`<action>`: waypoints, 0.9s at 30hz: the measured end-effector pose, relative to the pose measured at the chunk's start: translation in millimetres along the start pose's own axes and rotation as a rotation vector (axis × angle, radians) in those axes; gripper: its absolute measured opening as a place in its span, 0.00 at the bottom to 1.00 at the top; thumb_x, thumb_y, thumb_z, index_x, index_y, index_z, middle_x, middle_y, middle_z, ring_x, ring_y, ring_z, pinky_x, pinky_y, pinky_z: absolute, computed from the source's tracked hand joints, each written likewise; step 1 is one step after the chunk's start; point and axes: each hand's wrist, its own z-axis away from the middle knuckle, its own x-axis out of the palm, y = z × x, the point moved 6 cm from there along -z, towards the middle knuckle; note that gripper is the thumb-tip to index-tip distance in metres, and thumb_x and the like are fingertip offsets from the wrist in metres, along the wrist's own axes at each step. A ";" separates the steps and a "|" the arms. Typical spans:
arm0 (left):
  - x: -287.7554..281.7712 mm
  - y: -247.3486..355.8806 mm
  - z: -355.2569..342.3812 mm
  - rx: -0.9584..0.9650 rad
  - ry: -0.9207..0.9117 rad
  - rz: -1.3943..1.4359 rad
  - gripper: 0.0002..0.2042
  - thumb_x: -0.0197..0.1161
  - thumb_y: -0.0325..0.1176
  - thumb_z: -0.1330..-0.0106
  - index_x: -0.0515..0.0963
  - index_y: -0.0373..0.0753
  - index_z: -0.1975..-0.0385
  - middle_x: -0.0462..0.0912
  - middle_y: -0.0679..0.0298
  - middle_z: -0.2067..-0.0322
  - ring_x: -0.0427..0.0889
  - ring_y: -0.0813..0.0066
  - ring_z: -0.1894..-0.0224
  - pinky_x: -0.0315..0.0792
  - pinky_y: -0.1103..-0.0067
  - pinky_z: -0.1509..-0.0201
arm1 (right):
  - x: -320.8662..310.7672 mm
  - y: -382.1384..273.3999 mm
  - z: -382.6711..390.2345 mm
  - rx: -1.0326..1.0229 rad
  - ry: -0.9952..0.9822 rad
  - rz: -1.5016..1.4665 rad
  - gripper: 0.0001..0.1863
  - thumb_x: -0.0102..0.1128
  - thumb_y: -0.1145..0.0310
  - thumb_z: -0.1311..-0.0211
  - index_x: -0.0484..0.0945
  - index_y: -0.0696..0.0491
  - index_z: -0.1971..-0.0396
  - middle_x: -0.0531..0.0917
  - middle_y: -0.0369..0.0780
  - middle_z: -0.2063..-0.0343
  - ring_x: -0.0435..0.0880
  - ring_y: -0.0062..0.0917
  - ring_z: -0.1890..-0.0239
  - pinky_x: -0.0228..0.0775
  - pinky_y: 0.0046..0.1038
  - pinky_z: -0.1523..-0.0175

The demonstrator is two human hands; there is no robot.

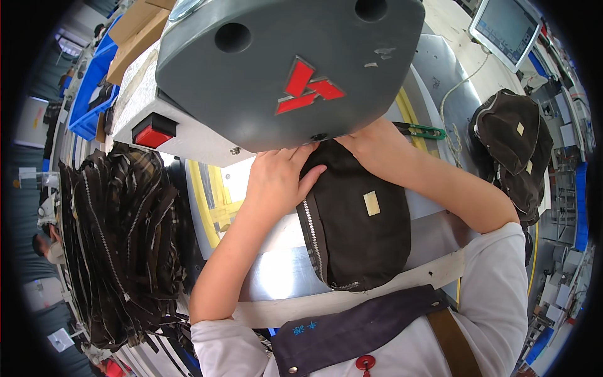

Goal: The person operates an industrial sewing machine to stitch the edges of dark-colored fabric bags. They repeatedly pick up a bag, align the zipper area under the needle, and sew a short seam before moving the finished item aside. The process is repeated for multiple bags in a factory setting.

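My left hand (282, 176) rests at the upper left edge of a dark brown fabric piece (352, 239) under a grey sewing machine head (289, 56), its thumb apart and some fingertips hidden. The piece has a zipper along its left side and bottom and a pale yellow patch. My right hand (377, 141) is at its upper right, fingers mostly hidden under the machine head. Green-handled snips (427, 132) lie just right of this hand.
A pile of zippered dark pieces (119, 245) hangs at left, below blue bins (88, 116) and cardboard boxes (135, 38). More brown pieces (509, 132) lie right, below a screen (502, 31). Another person (50, 248) is at far left.
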 end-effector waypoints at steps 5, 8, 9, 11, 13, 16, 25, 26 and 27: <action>-1.6 3.1 0.0 -0.006 -0.004 -0.008 0.18 0.69 0.35 0.44 0.79 0.37 0.53 0.80 0.63 0.53 0.79 0.60 0.55 0.73 0.69 0.51 | -4.3 -0.3 1.9 0.093 0.027 -0.077 0.15 0.55 0.73 0.49 0.79 0.59 0.60 0.77 0.38 0.61 0.77 0.29 0.58 0.74 0.29 0.58; -1.4 5.7 0.2 -0.042 -0.011 0.011 0.19 0.68 0.34 0.43 0.78 0.37 0.52 0.79 0.61 0.51 0.79 0.59 0.54 0.73 0.70 0.50 | 1.5 2.5 7.9 0.124 0.035 -0.138 0.16 0.55 0.74 0.49 0.79 0.59 0.59 0.78 0.39 0.58 0.77 0.31 0.56 0.75 0.30 0.57; 0.3 7.5 1.1 -0.054 -0.008 0.022 0.19 0.68 0.34 0.43 0.78 0.36 0.52 0.79 0.61 0.51 0.79 0.59 0.54 0.73 0.70 0.50 | 4.1 3.6 10.2 0.132 0.047 -0.155 0.16 0.55 0.75 0.49 0.79 0.59 0.58 0.78 0.40 0.57 0.77 0.32 0.55 0.75 0.31 0.56; 1.7 15.1 1.8 -0.018 0.057 0.052 0.19 0.68 0.33 0.43 0.77 0.36 0.51 0.78 0.60 0.50 0.79 0.58 0.55 0.73 0.70 0.49 | 4.9 5.6 16.4 0.153 0.060 -0.178 0.17 0.55 0.76 0.50 0.79 0.59 0.57 0.78 0.41 0.55 0.77 0.32 0.53 0.75 0.31 0.53; 5.4 23.7 3.7 0.022 0.107 0.063 0.19 0.68 0.32 0.43 0.77 0.36 0.51 0.78 0.59 0.50 0.80 0.58 0.56 0.74 0.70 0.50 | 2.3 5.5 25.7 0.180 0.063 -0.203 0.18 0.55 0.77 0.50 0.79 0.59 0.56 0.79 0.41 0.54 0.77 0.33 0.52 0.75 0.32 0.51; 7.5 32.6 9.5 -0.032 0.135 0.167 0.19 0.68 0.30 0.43 0.77 0.35 0.51 0.78 0.59 0.52 0.80 0.62 0.59 0.75 0.74 0.53 | -7.7 -3.7 45.1 0.216 0.107 -0.329 0.15 0.55 0.76 0.48 0.81 0.54 0.59 0.81 0.40 0.57 0.78 0.34 0.53 0.72 0.34 0.49; 7.2 29.8 47.1 -0.437 -0.424 0.617 0.13 0.65 0.31 0.40 0.79 0.32 0.58 0.80 0.60 0.68 0.76 0.73 0.68 0.71 0.78 0.61 | -38.0 -75.8 81.3 0.030 0.057 -0.670 0.09 0.62 0.73 0.48 0.81 0.51 0.65 0.82 0.36 0.60 0.78 0.33 0.52 0.72 0.30 0.50; 6.7 29.1 47.7 -0.415 -0.431 0.668 0.14 0.64 0.32 0.38 0.78 0.31 0.56 0.79 0.61 0.67 0.75 0.73 0.67 0.70 0.78 0.58 | -44.6 -64.4 79.7 0.153 0.060 -0.700 0.09 0.62 0.72 0.47 0.81 0.52 0.65 0.81 0.36 0.59 0.78 0.34 0.51 0.72 0.30 0.49; 7.9 27.0 49.2 -0.417 -0.427 0.725 0.14 0.64 0.32 0.38 0.78 0.32 0.55 0.79 0.61 0.67 0.75 0.74 0.67 0.70 0.79 0.58 | -46.8 -49.9 80.8 0.277 0.063 -0.727 0.09 0.62 0.71 0.46 0.81 0.52 0.64 0.81 0.36 0.58 0.77 0.34 0.51 0.72 0.30 0.49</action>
